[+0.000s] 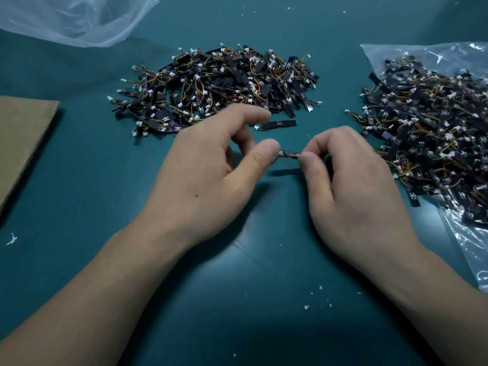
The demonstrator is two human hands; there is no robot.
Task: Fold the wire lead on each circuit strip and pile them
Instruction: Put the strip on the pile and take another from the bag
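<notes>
Both hands work mid-tabletop (237, 286), lifted just off it. Left hand (211, 175) pinches one end of a circuit strip (284, 154) with its thumb against a finger behind, index finger raised clear. Right hand (351, 180) has its fingers curled, thumb clamped on the other end at the wire lead (293, 155), probably to bend it over. Pile of strips (214, 88) toward the far edge, likely the done stack, with one loose strip (280, 124) on its near side. Second heap (427, 143) on a clear plastic bag (470, 247) at the right edge, likely supply within reach. Cardboard (21, 133) at the left edge.
</notes>
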